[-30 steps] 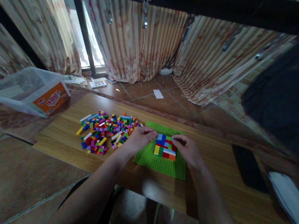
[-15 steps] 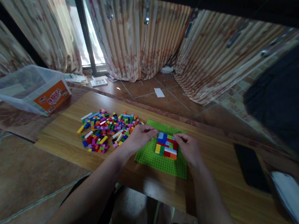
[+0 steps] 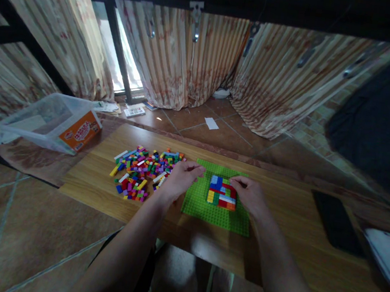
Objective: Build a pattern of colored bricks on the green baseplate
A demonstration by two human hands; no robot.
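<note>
A green studded baseplate (image 3: pixel 214 221) lies on the wooden table. On it sits a flat square build of toy bricks (image 3: pixel 222 192) in blue, red, yellow, green, white and orange. My left hand (image 3: pixel 181 178) is over the plate's left edge, apart from the build, its thumb and fingertips pinched together; whatever is between them is too small to make out. At the build's upper right corner is my right hand (image 3: pixel 249 194), fingers closed in a pinch, the tips close against the bricks. Left of the plate spreads a pile of loose bricks (image 3: pixel 143 170) in many colours.
A clear plastic bin (image 3: pixel 49 122) with an orange label stands beyond the table's left end. Toward the right of the table (image 3: pixel 292 226) lie a black flat object (image 3: pixel 338 222) and a white one (image 3: pixel 387 257). Curtains (image 3: pixel 205 66) hang behind, with paper (image 3: pixel 211 123) on the floor.
My left hand has drawn a little leftward, away from the build. My right hand stays at its upper right corner. The whole view has shifted slightly.
</note>
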